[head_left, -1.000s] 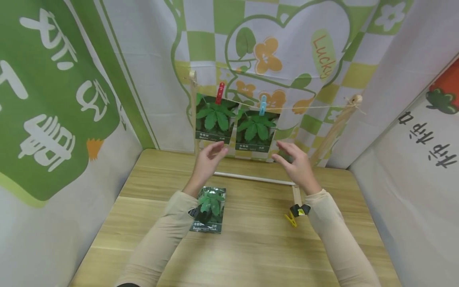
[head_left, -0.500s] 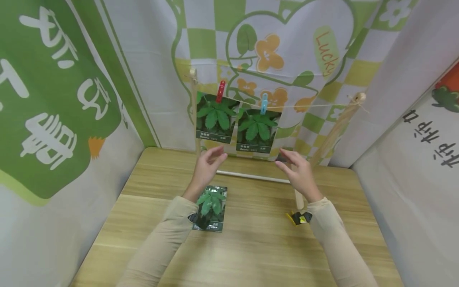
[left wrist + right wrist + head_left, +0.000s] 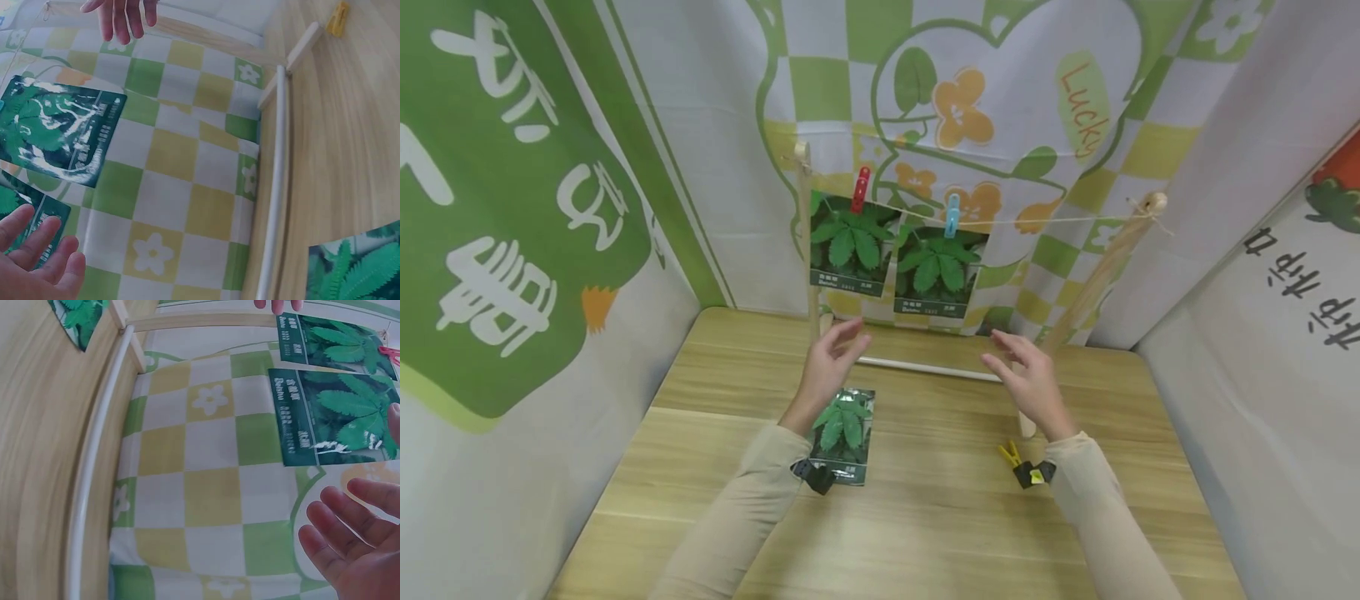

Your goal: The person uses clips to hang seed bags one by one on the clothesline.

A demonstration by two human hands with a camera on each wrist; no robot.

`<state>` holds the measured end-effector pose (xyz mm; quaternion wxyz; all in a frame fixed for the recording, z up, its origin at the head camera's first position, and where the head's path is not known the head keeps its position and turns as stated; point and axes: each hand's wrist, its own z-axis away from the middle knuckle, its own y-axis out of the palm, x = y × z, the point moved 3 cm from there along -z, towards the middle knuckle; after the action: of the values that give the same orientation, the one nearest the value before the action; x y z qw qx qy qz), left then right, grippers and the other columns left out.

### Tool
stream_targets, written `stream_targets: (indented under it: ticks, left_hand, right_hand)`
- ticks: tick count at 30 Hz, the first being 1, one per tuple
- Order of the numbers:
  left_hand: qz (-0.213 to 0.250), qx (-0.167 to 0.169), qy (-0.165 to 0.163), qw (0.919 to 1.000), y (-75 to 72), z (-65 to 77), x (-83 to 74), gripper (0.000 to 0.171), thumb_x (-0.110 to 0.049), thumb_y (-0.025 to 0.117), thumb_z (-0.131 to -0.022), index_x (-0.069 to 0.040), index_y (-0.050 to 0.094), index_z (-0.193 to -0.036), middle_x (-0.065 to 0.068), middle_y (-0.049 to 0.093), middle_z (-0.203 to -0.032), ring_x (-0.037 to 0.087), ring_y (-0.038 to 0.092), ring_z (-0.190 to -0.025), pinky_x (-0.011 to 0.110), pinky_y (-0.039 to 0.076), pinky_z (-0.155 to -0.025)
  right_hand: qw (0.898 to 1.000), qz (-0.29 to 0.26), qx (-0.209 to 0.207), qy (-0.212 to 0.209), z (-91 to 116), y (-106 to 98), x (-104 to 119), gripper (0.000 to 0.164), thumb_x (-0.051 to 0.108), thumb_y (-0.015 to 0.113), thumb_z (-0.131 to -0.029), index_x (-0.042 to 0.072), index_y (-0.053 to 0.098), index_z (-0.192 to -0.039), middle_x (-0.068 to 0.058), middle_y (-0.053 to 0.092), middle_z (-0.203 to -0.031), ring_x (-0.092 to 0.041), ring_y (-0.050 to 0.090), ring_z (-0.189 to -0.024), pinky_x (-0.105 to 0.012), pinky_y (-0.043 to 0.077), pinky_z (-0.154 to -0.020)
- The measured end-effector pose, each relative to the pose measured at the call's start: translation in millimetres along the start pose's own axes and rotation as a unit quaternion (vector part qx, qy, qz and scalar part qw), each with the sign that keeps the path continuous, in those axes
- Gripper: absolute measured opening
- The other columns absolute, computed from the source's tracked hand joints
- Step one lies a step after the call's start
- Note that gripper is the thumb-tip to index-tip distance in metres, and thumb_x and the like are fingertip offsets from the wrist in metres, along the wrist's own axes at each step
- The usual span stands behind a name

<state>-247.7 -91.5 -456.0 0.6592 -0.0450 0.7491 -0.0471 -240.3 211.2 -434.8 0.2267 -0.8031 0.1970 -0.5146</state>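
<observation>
Two green leaf-printed packets hang side by side from a string on a wooden frame. A red clothespin [image 3: 861, 190] holds the left packet [image 3: 852, 252], and a light blue clothespin [image 3: 952, 217] holds the right packet [image 3: 938, 272]. Below them, my left hand [image 3: 829, 367] is raised with relaxed fingers and nothing in it. My right hand [image 3: 1030, 377] hovers likewise under the string's right half, its fingers loosely bent around nothing. A third packet [image 3: 847, 429] lies flat on the table by my left forearm, partly covered by the wrist. Near my right wrist lies a yellow clothespin [image 3: 1011, 454].
The frame's right post [image 3: 1097, 279] leans toward the right, and the left post [image 3: 809, 242] stands beside the left packet. A white rod [image 3: 932, 370] joins the frame's feet across the wooden table [image 3: 940, 525]. Patterned cloth [image 3: 820, 87] covers the back.
Both hands have drawn back slightly, down and away from the hanging packets. The packets and clothespins stay where they were.
</observation>
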Motion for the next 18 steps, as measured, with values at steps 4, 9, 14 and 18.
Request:
stream_targets:
  ticks: [4,9,14,18]
  left_hand:
    - [0.0,-0.001,-0.005,1.0,-1.6,1.7,6.8,0.047,-0.024,0.064,-0.095,-0.003,0.053,-0.135,0.018,0.054,-0.14,0.034,0.049,-0.132,0.045,0.04,-0.112]
    - [-0.01,-0.004,-0.024,0.9996,-3.5,4.8,16.2,0.048,-0.024,0.064,-0.095,-0.003,0.051,-0.136,0.019,0.052,-0.142,0.034,0.047,-0.133,0.046,0.04,-0.112]
    - [-0.028,-0.009,-0.036,0.9989,-4.9,10.1,24.7,0.049,-0.029,0.065,-0.094,-0.008,0.052,-0.136,0.013,0.054,-0.141,0.034,0.052,-0.127,0.045,0.044,-0.108]
    - [-0.035,-0.011,-0.047,0.9982,-6.1,13.3,31.4,0.051,-0.033,0.065,-0.093,-0.01,0.053,-0.137,0.013,0.055,-0.141,0.035,0.055,-0.123,0.046,0.047,-0.104]
  right_hand:
    - [1.0,-0.001,-0.001,0.013,5.4,1.2,-5.9,0.047,0.015,0.07,-0.09,-0.003,0.057,-0.131,-0.023,0.062,-0.124,-0.04,0.059,-0.113,-0.052,0.05,-0.096]
    - [1.0,-0.001,-0.005,0.028,12.7,3.7,-13.4,0.046,0.013,0.07,-0.089,-0.005,0.057,-0.13,-0.026,0.062,-0.123,-0.041,0.06,-0.111,-0.054,0.051,-0.094]
    - [0.999,-0.005,-0.006,0.045,20.4,6.2,-20.5,0.046,0.012,0.071,-0.088,-0.005,0.058,-0.129,-0.026,0.062,-0.123,-0.041,0.06,-0.111,-0.053,0.052,-0.093]
    - [0.998,0.0,-0.011,0.054,26.8,9.2,-27.6,0.046,0.011,0.071,-0.088,-0.006,0.058,-0.128,-0.026,0.064,-0.121,-0.04,0.062,-0.107,-0.049,0.054,-0.09]
